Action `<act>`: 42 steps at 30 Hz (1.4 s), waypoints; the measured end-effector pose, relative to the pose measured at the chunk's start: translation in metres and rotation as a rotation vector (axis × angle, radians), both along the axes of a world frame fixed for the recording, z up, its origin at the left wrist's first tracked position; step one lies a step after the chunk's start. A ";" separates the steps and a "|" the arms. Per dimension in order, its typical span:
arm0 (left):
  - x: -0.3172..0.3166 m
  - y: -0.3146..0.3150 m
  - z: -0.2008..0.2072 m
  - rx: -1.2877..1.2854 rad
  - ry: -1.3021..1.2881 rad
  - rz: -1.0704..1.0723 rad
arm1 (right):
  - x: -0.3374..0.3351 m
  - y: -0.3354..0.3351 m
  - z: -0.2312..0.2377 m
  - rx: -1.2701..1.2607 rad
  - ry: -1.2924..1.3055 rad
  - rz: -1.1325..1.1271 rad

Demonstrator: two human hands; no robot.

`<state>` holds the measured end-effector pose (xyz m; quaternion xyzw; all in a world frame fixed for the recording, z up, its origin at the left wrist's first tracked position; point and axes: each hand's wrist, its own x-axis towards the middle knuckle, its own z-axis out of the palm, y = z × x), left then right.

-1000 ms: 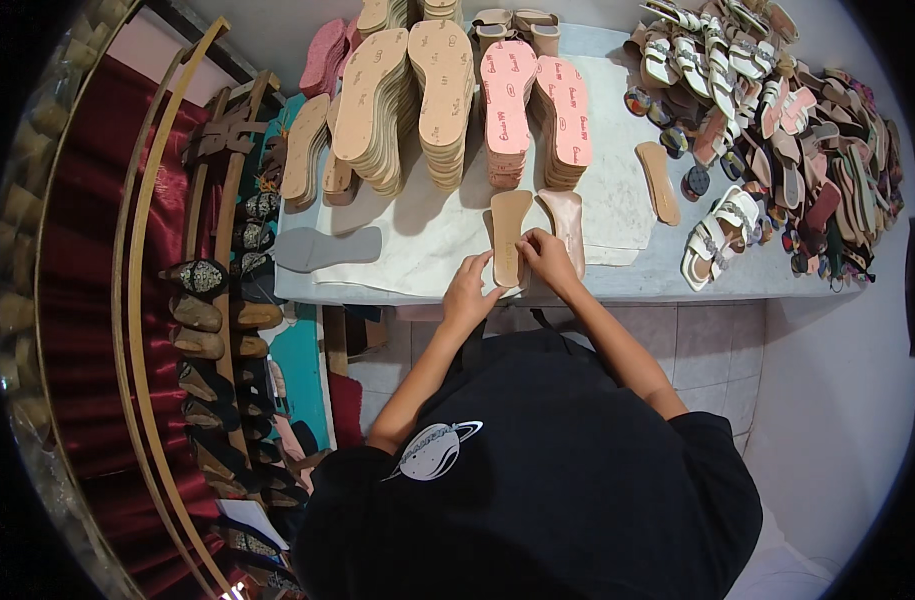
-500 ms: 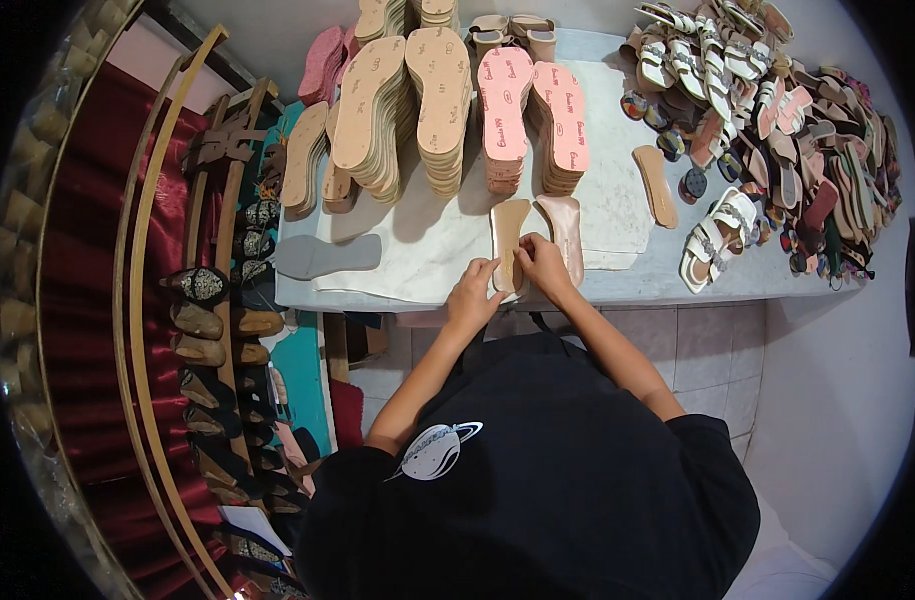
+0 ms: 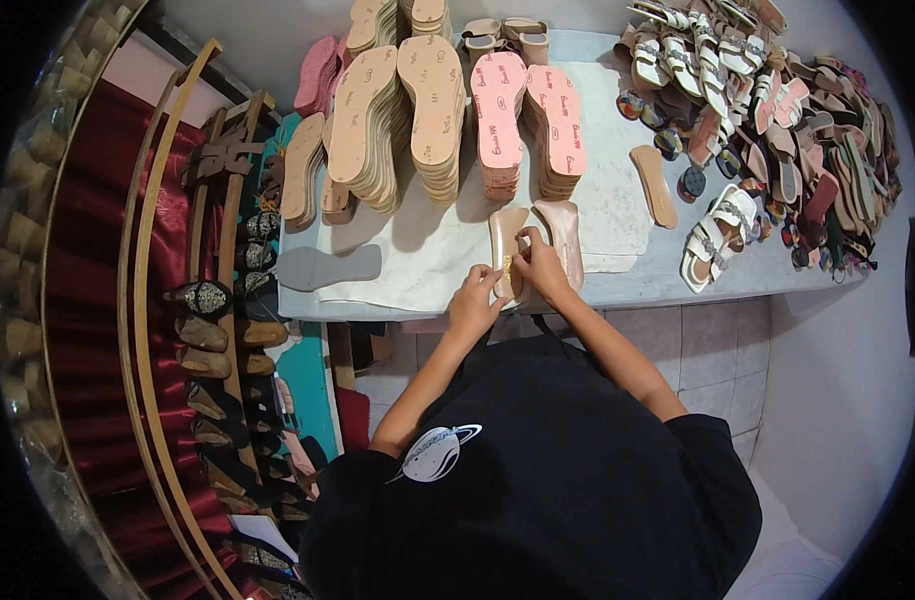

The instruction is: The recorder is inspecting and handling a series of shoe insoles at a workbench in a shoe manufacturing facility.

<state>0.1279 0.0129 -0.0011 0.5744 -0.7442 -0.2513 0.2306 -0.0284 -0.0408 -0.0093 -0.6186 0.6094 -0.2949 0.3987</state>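
A tan shoe insole [image 3: 509, 222] lies lengthwise at the front edge of the table, with a small gold marking near its heel end. Gripping that insole's left edge near the heel is my left hand [image 3: 472, 305], its fingers and thumb curled. My right hand [image 3: 544, 270] bends over the insole's middle, fingertips pinched together at its surface beside the gold marking. Whatever those fingertips hold is too small to make out. Just right of it rests a shiny pinkish-beige insole [image 3: 566, 235], partly behind my right hand.
Tall stacks of tan insole boards [image 3: 435, 100] and pink-topped ones [image 3: 499, 115] stand behind my hands. A grey sole [image 3: 329, 268] lies left, a tan insole [image 3: 654, 187] right. White sandals [image 3: 719, 238] and a heap of footwear [image 3: 817, 160] fill the right end. Shoe racks [image 3: 227, 300] stand left.
The view has shifted slightly. My right fingers have moved a little over the tan insole, and its gold marking shows more plainly. My left hand keeps its place at the edge.
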 end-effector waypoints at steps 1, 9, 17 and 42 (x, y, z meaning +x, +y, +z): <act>0.000 0.000 0.002 0.001 -0.001 -0.002 | 0.000 -0.001 0.000 -0.003 0.000 0.014; -0.002 -0.002 0.008 0.083 -0.032 0.006 | 0.003 -0.004 -0.002 -0.033 0.089 0.034; -0.004 -0.006 0.014 0.060 -0.144 -0.033 | 0.006 -0.010 -0.007 -0.174 0.433 0.089; -0.151 -0.078 0.034 -0.146 -0.003 -0.286 | -0.145 0.012 0.031 -0.218 0.035 -0.259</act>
